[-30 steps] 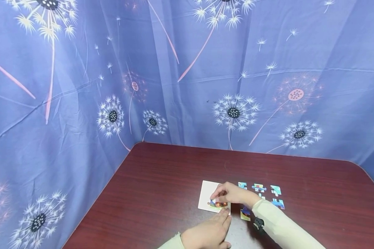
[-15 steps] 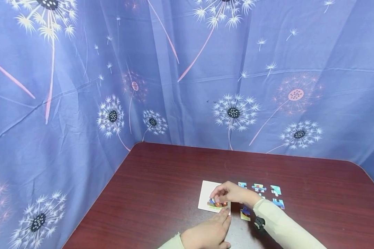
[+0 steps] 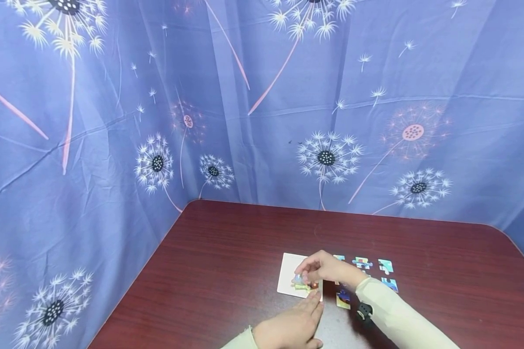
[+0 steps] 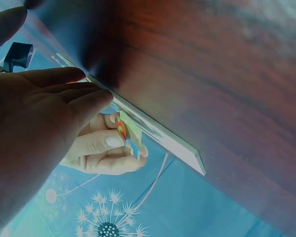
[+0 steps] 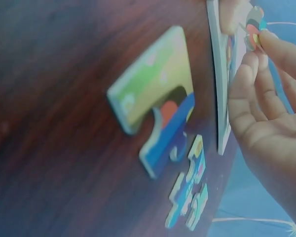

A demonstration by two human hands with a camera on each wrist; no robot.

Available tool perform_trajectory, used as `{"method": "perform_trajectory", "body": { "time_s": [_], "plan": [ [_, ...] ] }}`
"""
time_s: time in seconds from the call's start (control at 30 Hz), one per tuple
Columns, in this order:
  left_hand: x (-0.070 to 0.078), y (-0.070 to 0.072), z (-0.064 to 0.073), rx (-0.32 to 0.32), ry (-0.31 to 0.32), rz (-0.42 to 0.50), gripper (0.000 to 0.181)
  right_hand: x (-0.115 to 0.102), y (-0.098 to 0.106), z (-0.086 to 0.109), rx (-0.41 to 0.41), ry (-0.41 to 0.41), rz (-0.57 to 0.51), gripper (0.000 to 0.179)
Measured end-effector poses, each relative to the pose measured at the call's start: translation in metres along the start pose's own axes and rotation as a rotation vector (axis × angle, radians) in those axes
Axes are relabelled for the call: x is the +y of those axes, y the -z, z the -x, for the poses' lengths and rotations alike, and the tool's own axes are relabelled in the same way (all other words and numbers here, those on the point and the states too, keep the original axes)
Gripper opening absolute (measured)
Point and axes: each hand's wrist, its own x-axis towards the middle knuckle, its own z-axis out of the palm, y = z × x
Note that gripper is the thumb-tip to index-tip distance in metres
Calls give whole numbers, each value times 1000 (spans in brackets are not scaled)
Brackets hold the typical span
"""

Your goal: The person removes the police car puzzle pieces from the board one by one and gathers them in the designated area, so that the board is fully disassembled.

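My right hand (image 3: 329, 269) pinches a jigsaw puzzle piece (image 5: 255, 33) between thumb and fingers, close over a white square puzzle board (image 3: 287, 274). In the left wrist view, the held piece (image 4: 130, 130) stands tilted beside the board's face, showing green, orange and blue colours. My left hand (image 3: 291, 324) has its fingers stretched out, with the tips resting at the board's near right corner. Part of a picture with an orange round spot (image 3: 315, 286) shows on the board beneath the right hand, which hides the rest.
Several loose puzzle pieces lie on the dark red wooden table (image 3: 227, 261) right of the board, including a yellow and blue one (image 3: 343, 300) and a light blue one (image 3: 386, 266). The right forearm partly covers them. A blue dandelion-print curtain (image 3: 262, 145) hangs behind the table.
My right hand has risen slightly, and the puzzle piece in its fingers has tilted up from the picture on the board. My left hand stays at the board's corner.
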Motion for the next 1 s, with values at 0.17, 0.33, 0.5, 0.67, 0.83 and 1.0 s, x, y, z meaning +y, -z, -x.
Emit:
{"method": "perform_trajectory", "body": {
  "time_s": [0.17, 0.33, 0.5, 0.67, 0.83, 1.0],
  "plan": [
    [-1, -1, 0, 10, 13, -13, 74, -1, 7, 4, 46, -24, 18, 21],
    [0, -4, 0, 31, 17, -60, 74, -3, 16, 12, 89, -47, 66, 23],
    [0, -6, 1, 39, 7, -79, 73, -1, 21, 20, 104, -46, 38, 23],
    [0, -6, 2, 53, -3, -99, 73, 2, 27, 32, 105, -51, 24, 24],
    [-3, -6, 4, 81, 3, -91, 74, 3, 36, 46, 131, -77, 14, 27],
    [-11, -9, 5, 135, 15, -89, 70, 4, 44, 59, 162, -102, -2, 31]
  ]
}}
